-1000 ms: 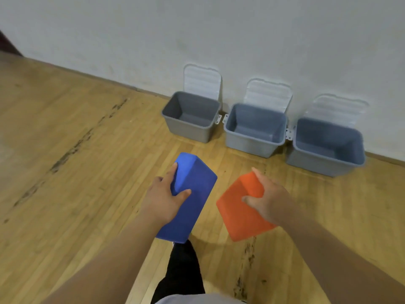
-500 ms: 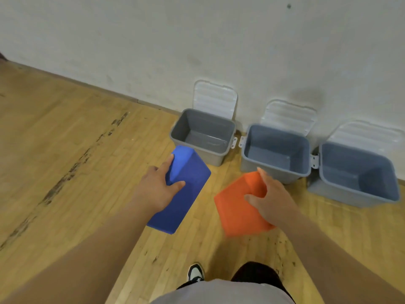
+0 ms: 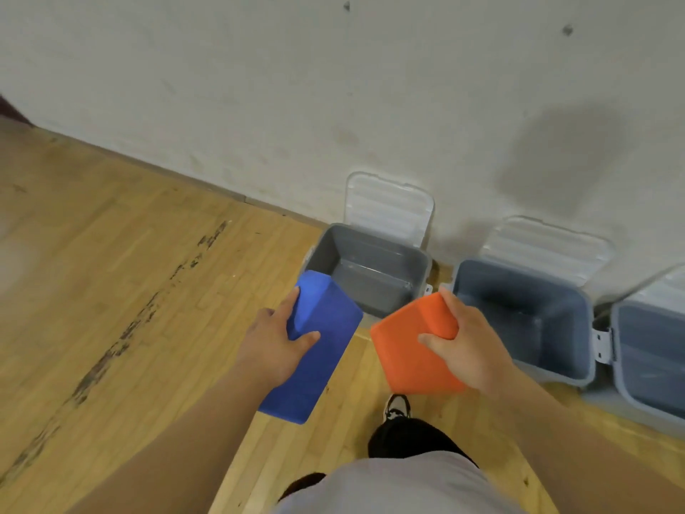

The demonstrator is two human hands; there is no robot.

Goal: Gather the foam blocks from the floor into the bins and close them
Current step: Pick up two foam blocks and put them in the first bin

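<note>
My left hand (image 3: 276, 345) grips a blue foam block (image 3: 317, 359) by its left side, thumb across the top face. The block's far corner overlaps the near left rim of the left grey bin (image 3: 385, 250), which stands open and holds nothing. My right hand (image 3: 469, 350) grips an orange foam block (image 3: 406, 356) from the right, just in front of the gap between the left bin and the middle bin (image 3: 519, 272). The middle bin is open too and looks bare inside. A third bin (image 3: 622, 365) is cut off at the right edge.
Each bin's clear lid (image 3: 389, 207) leans upright against the white wall (image 3: 333, 87). My foot in a black and white shoe (image 3: 397, 406) stands on the wooden floor (image 3: 111, 291) just short of the bins. Dark scuff marks run along the floor at left.
I have stepped closer to the wall, so the bins lie nearer and larger. Both blocks have travelled forward with my hands to the front of the left and middle bins.
</note>
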